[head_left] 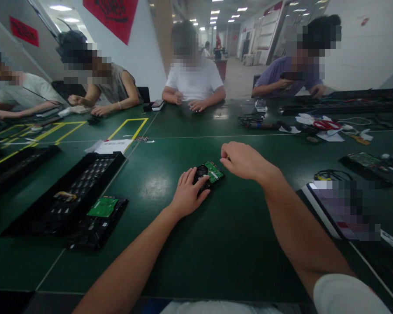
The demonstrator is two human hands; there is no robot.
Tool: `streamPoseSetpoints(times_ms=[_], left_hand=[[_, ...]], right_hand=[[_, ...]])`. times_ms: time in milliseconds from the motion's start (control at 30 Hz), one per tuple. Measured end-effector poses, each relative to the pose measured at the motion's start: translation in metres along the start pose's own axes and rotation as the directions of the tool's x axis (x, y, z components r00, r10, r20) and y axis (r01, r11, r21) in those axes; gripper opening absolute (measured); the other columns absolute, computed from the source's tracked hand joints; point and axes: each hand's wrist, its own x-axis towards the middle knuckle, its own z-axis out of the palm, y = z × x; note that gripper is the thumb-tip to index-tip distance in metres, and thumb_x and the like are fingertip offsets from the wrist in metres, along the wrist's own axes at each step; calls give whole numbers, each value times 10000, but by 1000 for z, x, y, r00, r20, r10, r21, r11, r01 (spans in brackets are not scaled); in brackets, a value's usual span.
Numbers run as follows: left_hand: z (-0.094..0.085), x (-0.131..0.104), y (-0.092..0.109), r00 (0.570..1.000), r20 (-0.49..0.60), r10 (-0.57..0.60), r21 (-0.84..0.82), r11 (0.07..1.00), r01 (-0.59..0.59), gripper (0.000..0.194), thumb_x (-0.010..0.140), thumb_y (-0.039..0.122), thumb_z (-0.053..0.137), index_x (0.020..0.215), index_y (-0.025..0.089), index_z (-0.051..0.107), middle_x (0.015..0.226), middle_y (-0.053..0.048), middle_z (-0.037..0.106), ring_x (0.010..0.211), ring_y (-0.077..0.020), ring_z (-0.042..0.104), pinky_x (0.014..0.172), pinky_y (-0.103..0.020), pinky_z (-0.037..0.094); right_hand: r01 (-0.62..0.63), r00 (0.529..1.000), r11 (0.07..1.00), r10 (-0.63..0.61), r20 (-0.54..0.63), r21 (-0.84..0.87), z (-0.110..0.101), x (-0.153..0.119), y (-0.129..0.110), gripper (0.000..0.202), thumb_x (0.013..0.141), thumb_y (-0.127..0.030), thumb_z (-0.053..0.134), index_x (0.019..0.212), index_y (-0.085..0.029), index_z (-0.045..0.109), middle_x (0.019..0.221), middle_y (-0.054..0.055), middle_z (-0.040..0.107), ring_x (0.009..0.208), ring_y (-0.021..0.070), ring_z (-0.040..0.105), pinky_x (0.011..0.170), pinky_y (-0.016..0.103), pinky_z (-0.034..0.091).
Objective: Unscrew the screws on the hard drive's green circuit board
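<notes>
- Hard drive point(216, 171) lay board side up on the green table point(229, 253), ahead of the wearer, between the two hands.
- Left hand point(191, 192) sat on the drive's left part, palm down, fingers spread over the black body, thumb out by the near edge. Green board end stuck out past the fingers.
- Right hand point(244, 159) was just right of the drive, apart from it and from the left hand. Fingers curled in; small yellowish bit showed at the fingertips, couldn't tell what it was or how firmly it was held.
- Left side, near: black unit with a green board point(102, 207), well apart from the left hand, beside a long black casing point(85, 174).
- Right side: tablet-like device point(343, 213), screen blurred out. Beyond it, a dark coiled cable point(334, 175) and another board-bearing black unit point(370, 163).
- Past the casing's far end: printed paper point(114, 147), then yellow tape outlines point(136, 128) on the tabletop.
- Far right: bundled black cables point(255, 122).
- Far edge: four co-workers seated. One in white point(196, 78) sat opposite; one in purple point(277, 72) held a dark device.
</notes>
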Motion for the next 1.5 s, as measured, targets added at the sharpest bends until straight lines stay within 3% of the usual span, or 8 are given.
streamPoseSetpoints(times_ms=[133,267,367,600,767,967,1233,1500], left_hand=[[1,-1,-1,1000,-8,-5,-14,1000,5,515,1030,472,631,1525,331,596,1729,-117,337,1585,-405,319,1265,-655,308],[2,-1,-1,1000,-12,-4,-22,1000,4,521,1027,471,635,1529,334,591,1729,-112,338,1583,-403,322,1266,-654,307],[1,-1,-1,1000,-9,-2,-13,1000,2,514,1032,474,626,1523,325,597,1730,-124,330,1583,-405,322,1268,-649,304],[0,0,0,1000,-1,0,-6,1000,0,519,1032,478,627,1526,321,592,1727,-131,333,1583,-406,322,1262,-648,315],[0,0,0,1000,0,-2,-1,1000,2,513,1032,472,628,1521,321,599,1727,-130,329,1578,-408,329,1264,-643,316],[0,0,0,1000,-2,-4,-9,1000,4,516,1029,466,635,1522,317,602,1733,-133,321,1586,-414,315,1268,-643,307],[0,-1,-1,1000,-3,1,-6,1000,-1,509,1036,475,623,1521,324,598,1728,-123,332,1587,-399,319,1268,-644,312],[1,-1,-1,1000,-11,-2,-10,1000,2,510,1030,471,636,1515,317,607,1728,-127,327,1576,-415,329,1264,-646,314]], right_hand=[[87,995,995,-88,34,50,-1,-3,4,178,894,-99,587,1025,-203,647,1113,99,718,987,235,676,832,322,461],[20,999,1000,-20,36,9,-2,-2,4,51,961,-195,605,989,-202,647,1068,105,732,967,255,683,813,345,461],[-49,998,998,50,30,-43,-3,-2,0,95,993,-276,603,968,-198,652,1036,122,733,927,281,688,765,367,456],[57,998,998,-57,34,13,-4,-4,-5,160,931,-118,576,1040,-197,662,1140,113,718,995,246,687,843,341,479],[-40,999,997,41,9,-72,0,-1,-3,126,1001,-296,599,995,-193,672,1036,125,746,927,288,703,760,371,478],[64,997,998,-64,31,-4,-2,-3,-4,191,913,-116,568,1056,-194,667,1155,126,732,1015,265,705,841,352,488],[-47,999,997,49,22,-59,-2,-1,-1,126,989,-255,557,1027,-189,658,1050,148,755,945,314,716,772,394,476],[18,998,1000,-18,54,-5,-3,-3,-2,185,945,-150,566,1104,-183,655,1187,138,730,1066,276,701,896,357,496]])
